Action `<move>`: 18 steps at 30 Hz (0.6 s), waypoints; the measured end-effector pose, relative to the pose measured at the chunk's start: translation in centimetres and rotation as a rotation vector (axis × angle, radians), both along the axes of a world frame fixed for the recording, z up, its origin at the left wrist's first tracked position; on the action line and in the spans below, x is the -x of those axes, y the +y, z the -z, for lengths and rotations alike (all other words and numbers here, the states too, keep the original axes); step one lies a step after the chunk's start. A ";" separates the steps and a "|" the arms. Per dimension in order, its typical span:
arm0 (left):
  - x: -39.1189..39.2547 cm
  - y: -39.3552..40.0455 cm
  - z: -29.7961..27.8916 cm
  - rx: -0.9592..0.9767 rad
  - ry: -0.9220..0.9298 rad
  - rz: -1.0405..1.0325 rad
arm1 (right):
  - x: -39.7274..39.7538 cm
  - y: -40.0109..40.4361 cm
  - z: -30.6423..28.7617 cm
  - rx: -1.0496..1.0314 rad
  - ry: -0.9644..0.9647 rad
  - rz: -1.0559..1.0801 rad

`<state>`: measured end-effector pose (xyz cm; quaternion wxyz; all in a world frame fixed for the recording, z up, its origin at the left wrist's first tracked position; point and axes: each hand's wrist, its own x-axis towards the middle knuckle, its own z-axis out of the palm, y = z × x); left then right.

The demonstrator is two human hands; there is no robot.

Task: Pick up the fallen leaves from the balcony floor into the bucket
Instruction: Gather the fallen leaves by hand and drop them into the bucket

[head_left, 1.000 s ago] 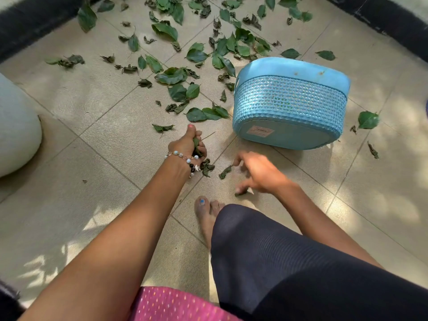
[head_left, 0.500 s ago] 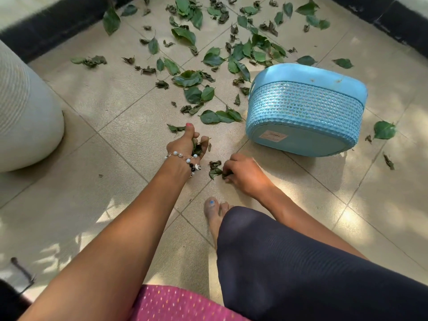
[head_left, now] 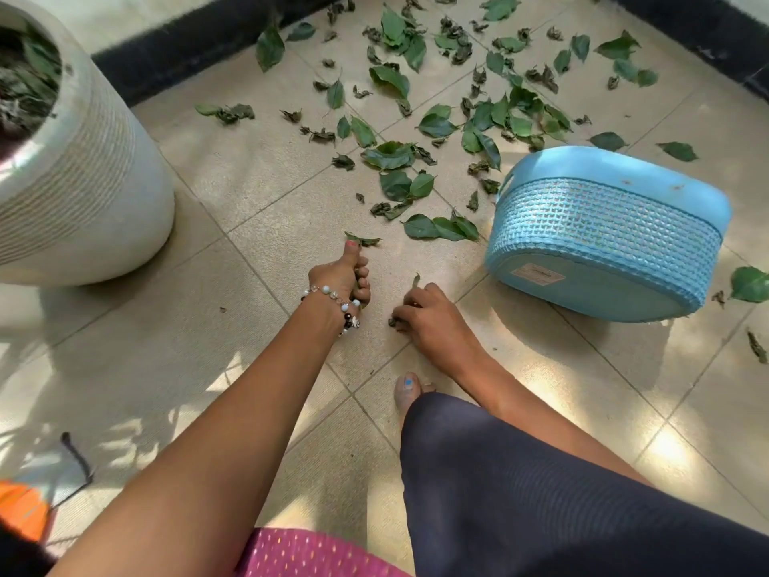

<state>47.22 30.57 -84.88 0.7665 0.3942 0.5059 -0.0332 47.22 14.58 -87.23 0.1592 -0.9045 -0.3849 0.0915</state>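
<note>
1. beige square floor tiles [head_left: 137, 360] with thin grout lines, patched with sun and shade; a black skirting strip [head_left: 187, 47] runs along the far wall.
2. green and curled dry leaves [head_left: 441, 118] lie scattered beyond the hands.
3. a blue plastic bucket [head_left: 603, 235], woven-textured, lies tipped to the right.
4. a ribbed white planter [head_left: 83, 193] stands at left.
5. the left hand [head_left: 341, 276], in a beaded bracelet, clutches leaves, thumb out.
6. the right hand [head_left: 432, 318] curls over crumpled leaves on the tile.

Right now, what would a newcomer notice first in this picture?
The blue bucket lying on its side at the right, and green leaves scattered over the tiled floor beyond it. Near the middle, the left hand holds gathered leaves while the right hand picks more off the floor.
</note>
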 end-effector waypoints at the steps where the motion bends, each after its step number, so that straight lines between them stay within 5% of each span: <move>1: 0.1 0.0 0.0 -0.002 0.005 0.022 | -0.4 0.0 -0.1 -0.020 0.003 0.013; 6: 0.2 0.0 0.0 -0.076 0.022 0.030 | -2.7 0.2 -1.2 -0.139 0.044 0.300; 12: -0.4 0.7 0.8 -0.140 0.005 0.067 | -3.0 1.3 0.0 0.017 -0.058 0.061; 18: -0.7 0.6 0.5 -0.163 0.054 0.229 | -4.3 3.6 -4.2 -0.573 0.525 0.553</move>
